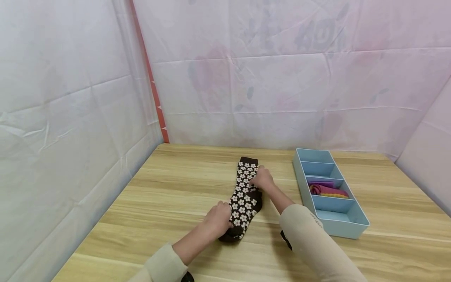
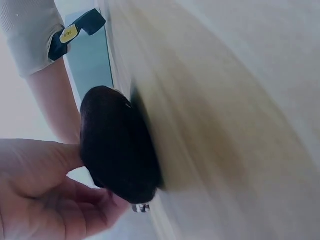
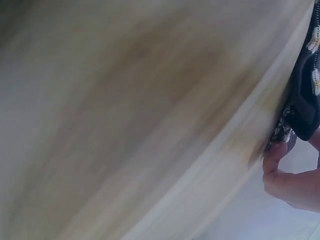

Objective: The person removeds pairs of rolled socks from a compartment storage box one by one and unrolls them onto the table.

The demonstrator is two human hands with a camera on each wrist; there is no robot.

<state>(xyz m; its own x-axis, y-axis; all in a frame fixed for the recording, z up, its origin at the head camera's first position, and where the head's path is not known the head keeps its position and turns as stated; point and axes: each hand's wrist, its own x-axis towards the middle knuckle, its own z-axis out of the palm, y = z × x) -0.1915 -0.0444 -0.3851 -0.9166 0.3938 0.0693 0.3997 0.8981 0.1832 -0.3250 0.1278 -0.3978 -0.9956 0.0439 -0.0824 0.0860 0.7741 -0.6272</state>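
Observation:
A pair of dark brown socks with white flowers lies lengthwise on the wooden table, one layered over the other, cuff end away from me. My left hand pinches the near, foot end at its left side. In the left wrist view, the thumb and fingers of that hand close about the dark toe. Up along the leg part, my right hand grips the right edge. The right wrist view catches that hand's thumb and finger at the sock's edge.
To the right stands a light blue divided box. One middle compartment holds a purple folded item and a magenta and yellow rolled one. Pale cloth sheets hang behind the table and at its sides.

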